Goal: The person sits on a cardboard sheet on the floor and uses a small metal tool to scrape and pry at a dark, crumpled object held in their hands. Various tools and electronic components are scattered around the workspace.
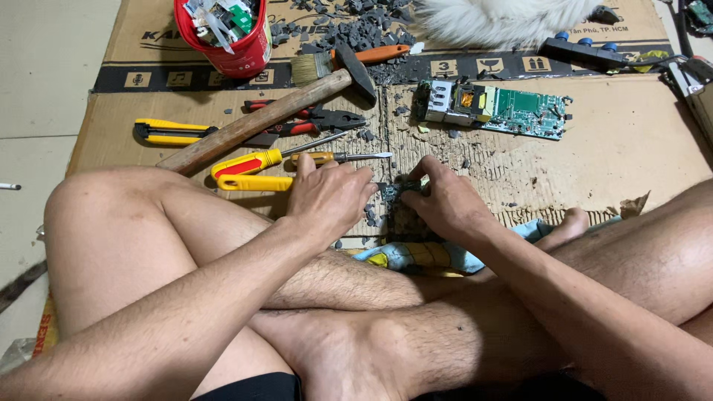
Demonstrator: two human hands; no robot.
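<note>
I sit cross-legged on a sheet of cardboard (631,141). Both hands meet over a small dark, crumbly piece (392,194) on the cardboard in front of my legs. My left hand (327,197) is curled, fingertips touching the piece's left side. My right hand (442,200) pinches its right side with thumb and fingers. Most of the piece is hidden between the fingers. Dark fragments lie scattered around it.
A wooden-handled hammer (260,119), red pliers (312,119), yellow-handled screwdrivers (252,163), a yellow cutter (167,132) and a brush (349,59) lie at left. A green circuit board (494,108) lies behind. A red bucket (238,44), a pile of dark rubble (349,26) and white fur (497,18) are farther back.
</note>
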